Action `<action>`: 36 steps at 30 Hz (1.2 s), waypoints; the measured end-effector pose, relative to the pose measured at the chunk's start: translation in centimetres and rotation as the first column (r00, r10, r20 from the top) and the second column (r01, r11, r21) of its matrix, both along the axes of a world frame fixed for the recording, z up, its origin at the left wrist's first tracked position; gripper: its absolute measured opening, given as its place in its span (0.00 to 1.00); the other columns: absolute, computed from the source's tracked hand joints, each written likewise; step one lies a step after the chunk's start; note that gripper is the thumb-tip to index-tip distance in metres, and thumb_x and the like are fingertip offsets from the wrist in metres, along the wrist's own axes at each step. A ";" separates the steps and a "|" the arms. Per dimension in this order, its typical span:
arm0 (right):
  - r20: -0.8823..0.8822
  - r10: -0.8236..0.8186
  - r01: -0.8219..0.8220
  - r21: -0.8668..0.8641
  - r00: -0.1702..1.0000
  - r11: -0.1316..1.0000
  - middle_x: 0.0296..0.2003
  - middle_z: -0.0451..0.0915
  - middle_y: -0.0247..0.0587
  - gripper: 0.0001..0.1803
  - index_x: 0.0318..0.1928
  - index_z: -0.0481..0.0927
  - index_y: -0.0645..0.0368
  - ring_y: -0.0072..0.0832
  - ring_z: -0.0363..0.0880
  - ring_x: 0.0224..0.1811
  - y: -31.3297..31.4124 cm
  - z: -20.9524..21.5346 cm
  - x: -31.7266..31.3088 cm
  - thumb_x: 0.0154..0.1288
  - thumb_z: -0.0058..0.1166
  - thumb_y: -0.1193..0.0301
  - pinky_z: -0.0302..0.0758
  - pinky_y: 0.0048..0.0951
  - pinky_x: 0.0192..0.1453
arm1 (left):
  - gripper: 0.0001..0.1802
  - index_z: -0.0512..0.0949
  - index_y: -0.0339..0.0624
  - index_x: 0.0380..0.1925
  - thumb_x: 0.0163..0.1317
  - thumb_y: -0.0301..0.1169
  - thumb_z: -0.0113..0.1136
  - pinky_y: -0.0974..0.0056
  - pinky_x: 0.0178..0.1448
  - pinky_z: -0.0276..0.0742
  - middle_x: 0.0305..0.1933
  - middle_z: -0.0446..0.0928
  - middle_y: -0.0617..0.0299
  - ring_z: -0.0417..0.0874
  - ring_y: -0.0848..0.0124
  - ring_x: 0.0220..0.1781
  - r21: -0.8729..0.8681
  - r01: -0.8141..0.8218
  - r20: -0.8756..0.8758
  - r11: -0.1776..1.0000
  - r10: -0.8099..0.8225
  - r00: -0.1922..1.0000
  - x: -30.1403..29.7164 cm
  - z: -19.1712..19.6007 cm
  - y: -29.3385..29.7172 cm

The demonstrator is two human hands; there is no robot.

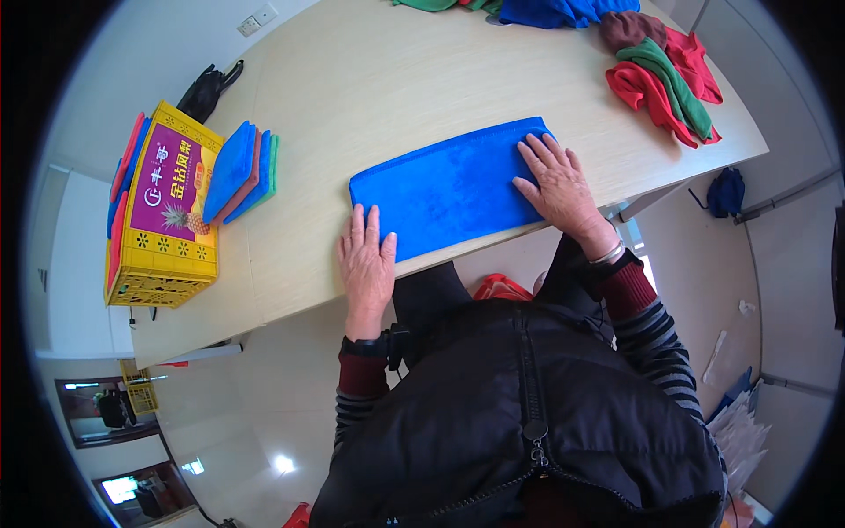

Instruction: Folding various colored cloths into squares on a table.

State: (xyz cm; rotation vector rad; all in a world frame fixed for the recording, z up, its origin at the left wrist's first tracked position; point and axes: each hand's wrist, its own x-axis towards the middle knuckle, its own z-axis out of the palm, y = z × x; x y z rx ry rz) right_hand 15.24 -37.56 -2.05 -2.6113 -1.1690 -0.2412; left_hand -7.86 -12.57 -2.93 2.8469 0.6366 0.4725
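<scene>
A blue cloth towel (444, 189) lies folded into a long rectangle near the front edge of the table. My left hand (367, 260) rests on its lower left corner, fingers stretched out and pointing away from me. On the towel's right end, my right hand (561, 185) lies flat with the fingers spread. Neither hand grips anything. The towel's far edge shows a stitched hem, and its surface looks smooth with some darker patches.
On the left stands a yellow plastic crate (167, 280) with folded cloths on its far-left side. Folded blue, brown and green cloths (242, 176) lean at its right side. Loose red, green and brown cloths (664, 84) heap at the table's far right, near a blue pile (563, 11).
</scene>
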 end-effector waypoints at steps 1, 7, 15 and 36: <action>0.009 -0.029 0.030 -0.031 1.000 0.999 0.75 0.61 0.44 0.35 0.74 0.64 0.53 0.43 0.52 0.80 0.0 0.4 0.0 0.75 0.46 0.48 0.45 0.51 0.81 | 0.31 0.65 0.46 0.72 0.75 0.48 0.45 0.44 0.80 0.48 0.78 0.59 0.51 0.57 0.51 0.79 0.038 -0.040 -0.024 0.998 0.040 0.999 0.0 0.4 0.2; 0.081 0.064 -0.070 0.077 0.995 0.995 0.73 0.63 0.45 0.33 0.72 0.66 0.57 0.44 0.54 0.78 4.2 2.2 -1.9 0.74 0.47 0.51 0.49 0.51 0.80 | 0.30 0.66 0.42 0.70 0.75 0.47 0.46 0.43 0.80 0.48 0.76 0.62 0.50 0.58 0.51 0.79 0.149 -0.019 -0.002 0.989 0.020 1.000 3.6 2.4 -0.9; -0.006 0.243 -0.242 0.023 0.970 0.970 0.73 0.63 0.45 0.33 0.72 0.66 0.54 0.44 0.55 0.78 8.9 -0.1 -1.7 0.75 0.44 0.50 0.49 0.51 0.80 | 0.30 0.65 0.46 0.71 0.75 0.48 0.45 0.42 0.80 0.47 0.78 0.59 0.52 0.56 0.54 0.80 0.130 0.216 -0.050 0.968 -0.211 0.976 8.5 -0.4 -0.3; -0.086 -0.096 0.096 -0.005 0.992 0.995 0.76 0.57 0.46 0.34 0.75 0.60 0.53 0.45 0.50 0.80 -0.5 -0.5 3.5 0.77 0.42 0.50 0.45 0.48 0.81 | 0.33 0.64 0.39 0.69 0.68 0.41 0.58 0.44 0.69 0.65 0.63 0.73 0.46 0.72 0.48 0.66 0.020 -0.117 0.141 0.993 0.113 0.984 2.7 -0.3 0.9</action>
